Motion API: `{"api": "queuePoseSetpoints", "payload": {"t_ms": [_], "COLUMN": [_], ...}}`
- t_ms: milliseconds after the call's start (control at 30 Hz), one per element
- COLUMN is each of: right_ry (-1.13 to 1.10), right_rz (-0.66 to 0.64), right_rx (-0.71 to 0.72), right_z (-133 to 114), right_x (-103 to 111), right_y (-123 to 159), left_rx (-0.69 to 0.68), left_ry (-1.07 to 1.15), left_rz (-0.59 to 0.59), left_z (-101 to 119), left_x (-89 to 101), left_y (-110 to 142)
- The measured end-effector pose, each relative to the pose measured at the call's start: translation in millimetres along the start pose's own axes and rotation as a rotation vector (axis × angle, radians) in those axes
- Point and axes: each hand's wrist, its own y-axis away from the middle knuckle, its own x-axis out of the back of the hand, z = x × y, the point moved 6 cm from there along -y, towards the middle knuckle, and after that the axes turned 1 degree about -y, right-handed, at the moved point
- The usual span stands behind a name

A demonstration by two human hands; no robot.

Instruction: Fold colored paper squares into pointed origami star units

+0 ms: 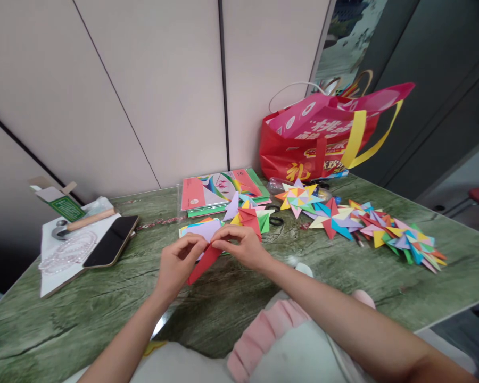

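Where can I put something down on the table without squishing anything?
The marbled green table has bare patches between the black phone and left hand, and between the right forearm and colourful folded-paper stars. It's crowded back right, where stars lie before the red shopping bag, and just beyond the right hand, among more folded paper.

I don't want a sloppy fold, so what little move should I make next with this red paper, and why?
Probably run your right hand's fingers down the red paper while your left hand holds the top. Both hands pinch it close together near its upper end, and the lower end sticks out ungripped, so that stretch may need pressing.
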Motion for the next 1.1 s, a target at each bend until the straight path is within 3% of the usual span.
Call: {"api": "queuePoseSetpoints", "payload": {"t_ms": [233,500,567,667,767,833,967,1100], "right_ry": [0.132,0.188,0.167,-0.039,-0.381,-0.504,-0.452,-0.325], "right_rz": [0.037,0.039,0.074,0.124,0.056,0.018,0.061,0.078], "right_rx": [0.097,0.177,0.087,-0.21,-0.451,-0.468,-0.378,-0.279], "right_z": [-8,-10,0,26,43,42,38,37], "right_x": [4,3,5,5,-8,-13,-6,1], "right_y": [0,1,-1,0,4,5,3,-1], "left_rx": [-0.106,-0.324,-0.374,-0.47,-0.576,-0.608,-0.537,-0.245], "left_ry": [-0.097,-0.313,-0.373,-0.502,-0.622,-0.654,-0.559,-0.314], "left_rz": [-0.058,0.014,0.069,0.134,0.083,0.011,0.004,0.143], "left_z": [11,19,20,22,22,21,20,8], "left_x": [-3.5,-0.7,2.9,6.2,1.1,-4.4,-5.4,6.5], "left_y": [2,5,6,9,11,12,8,1]}}
